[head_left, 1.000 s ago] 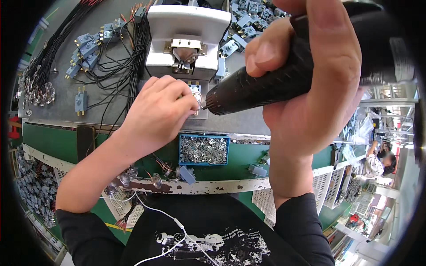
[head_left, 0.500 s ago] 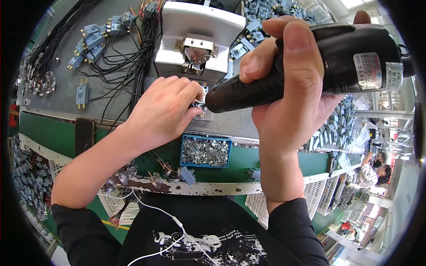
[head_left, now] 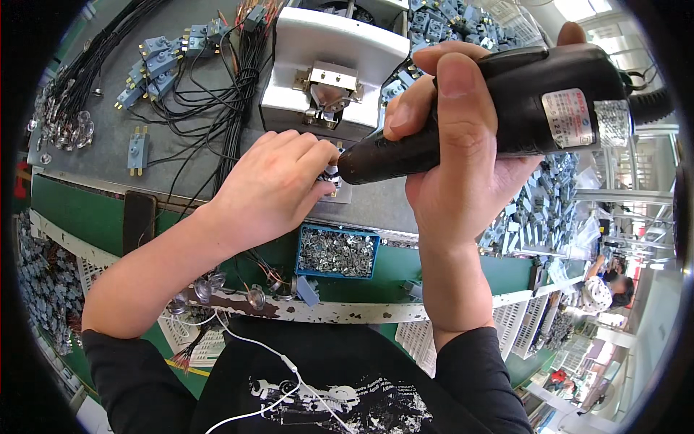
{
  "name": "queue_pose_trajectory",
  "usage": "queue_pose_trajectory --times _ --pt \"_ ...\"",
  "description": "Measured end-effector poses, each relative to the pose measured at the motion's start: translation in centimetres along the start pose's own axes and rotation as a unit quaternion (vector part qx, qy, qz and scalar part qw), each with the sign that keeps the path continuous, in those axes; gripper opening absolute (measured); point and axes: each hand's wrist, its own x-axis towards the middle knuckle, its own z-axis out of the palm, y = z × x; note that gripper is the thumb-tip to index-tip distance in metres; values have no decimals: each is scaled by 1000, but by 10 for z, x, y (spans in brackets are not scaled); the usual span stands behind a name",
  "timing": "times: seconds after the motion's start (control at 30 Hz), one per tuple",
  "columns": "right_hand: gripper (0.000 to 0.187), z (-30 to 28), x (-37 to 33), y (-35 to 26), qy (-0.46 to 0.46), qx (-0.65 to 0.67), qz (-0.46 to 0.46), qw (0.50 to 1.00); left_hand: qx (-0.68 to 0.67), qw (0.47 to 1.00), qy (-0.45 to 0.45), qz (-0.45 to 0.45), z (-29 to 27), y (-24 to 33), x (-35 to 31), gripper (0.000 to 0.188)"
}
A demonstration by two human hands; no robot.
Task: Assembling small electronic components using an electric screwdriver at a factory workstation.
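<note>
The bit, bare ahead of the nose a second ago, is now hidden. I note the right hand (head_left: 463, 137) clamped round the black, tapered plastic power screwdriver (head_left: 390, 154), nose close up at the small grey brass-tabbed block (head_left: 333, 178) on the grey metal tabletop (head_left: 387, 211). The left hand (head_left: 278, 181) masks the block; any pinch, I cannot tell. I judge the bit engaged.

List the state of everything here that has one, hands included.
Right hand: closed around the black tool.
Left hand: pinching a small part.
Small part: mostly hidden by the fingers.
Black tool: held aslant, narrow end by the left fingertips; running or not, cannot tell.
Tray: full of metal pieces.
Wires: bundled, some looping loose.
White cord: hanging over the shirt.
</note>
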Motion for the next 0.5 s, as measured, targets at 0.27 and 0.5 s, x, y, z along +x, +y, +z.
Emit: queue_pose_trajectory --times 0.27,0.5 --pt "88 -3 -2 0 0 37 9 999 5 1000 -6 -4 2 0 2 35" --pt "76 10 -4 11 -86 93 -34 991 -12 1000 -8 -14 9 -5 1 37"
